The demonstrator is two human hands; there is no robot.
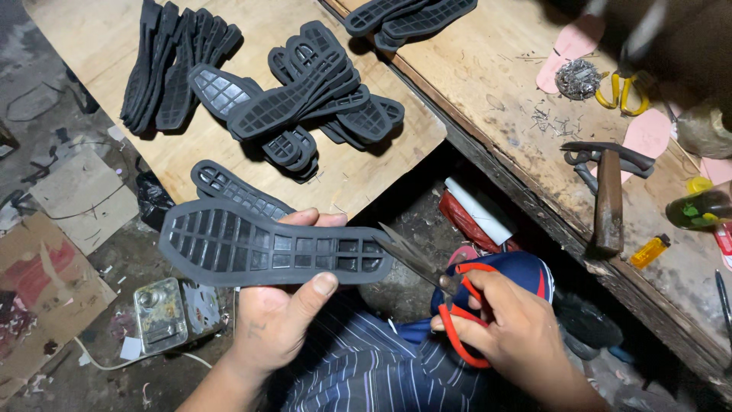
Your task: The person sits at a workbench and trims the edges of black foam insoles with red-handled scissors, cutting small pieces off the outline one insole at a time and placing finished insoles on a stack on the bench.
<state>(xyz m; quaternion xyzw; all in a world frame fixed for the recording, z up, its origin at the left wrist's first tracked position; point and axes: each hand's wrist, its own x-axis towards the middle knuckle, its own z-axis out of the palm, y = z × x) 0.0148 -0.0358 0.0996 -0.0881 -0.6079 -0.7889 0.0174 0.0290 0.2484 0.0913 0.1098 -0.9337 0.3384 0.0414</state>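
Wooden workbench (pixel 488 69) and a lower board (pixel 114 38) carry piles of black rubber soles (pixel 305 91). Below them, the left hand (pixel 278 320) grips one black sole (pixel 267 244) flat, while the right hand (pixel 518 328) closes around orange-handled scissors (pixel 450 294), blade tips touching the sole's end.

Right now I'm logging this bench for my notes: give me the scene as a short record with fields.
left hand: holds a dark grey shoe sole flat, grid side up
right hand: holds red-handled scissors, blades open at the sole's end
board: piles of dark soles
workbench: hammer, yellow-handled scissors, yellow lighter
lap: striped blue cloth
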